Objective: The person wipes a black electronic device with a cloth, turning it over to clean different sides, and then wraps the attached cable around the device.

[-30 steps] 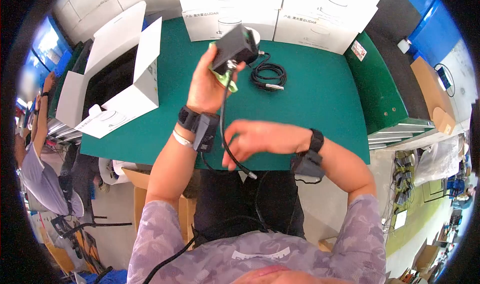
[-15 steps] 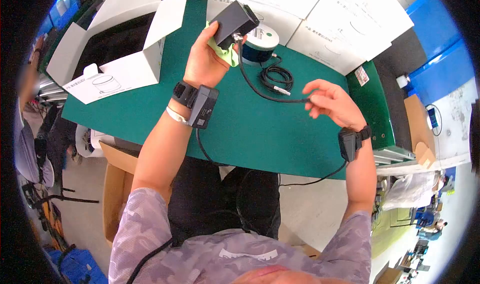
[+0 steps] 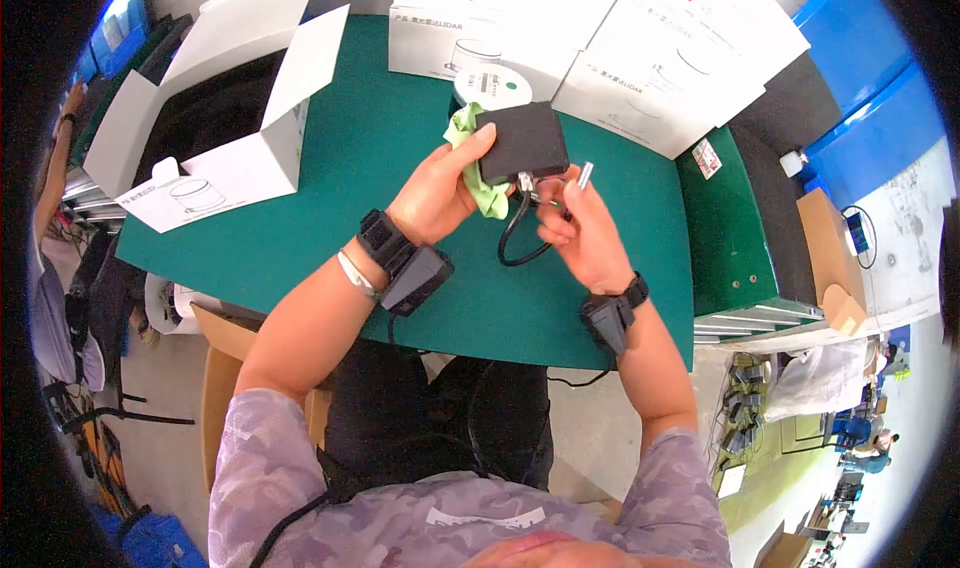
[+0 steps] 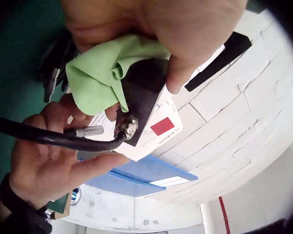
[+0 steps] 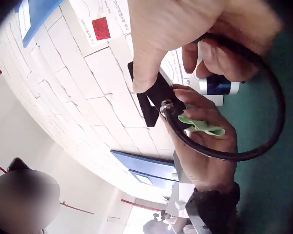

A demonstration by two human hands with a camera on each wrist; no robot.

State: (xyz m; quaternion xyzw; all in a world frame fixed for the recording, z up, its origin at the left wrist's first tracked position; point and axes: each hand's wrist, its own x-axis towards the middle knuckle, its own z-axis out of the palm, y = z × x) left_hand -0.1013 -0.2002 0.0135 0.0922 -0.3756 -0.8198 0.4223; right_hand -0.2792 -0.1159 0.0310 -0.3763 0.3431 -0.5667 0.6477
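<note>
My left hand grips a black box together with a light green cloth, thumb lying along the box's near face. A thick black cable leaves a metal fitting on the box's side and bends round in a loop. The cable's free end is in my right hand, its silver plug sticking out past the fingers. In the right wrist view, that hand's thumb overlaps the box's edge. A round white-topped device stands behind the box, partly hidden by it.
An open white carton with dark lining stands on the green table at left. Stacked white lidar boxes line the back. A green cabinet borders the right side. A coiled cable lies on the table.
The left hand has brought the box back and right, turning its broad face up. The right hand swung out right holding the cable's end, then came in beside the box; the cable is now looped.
</note>
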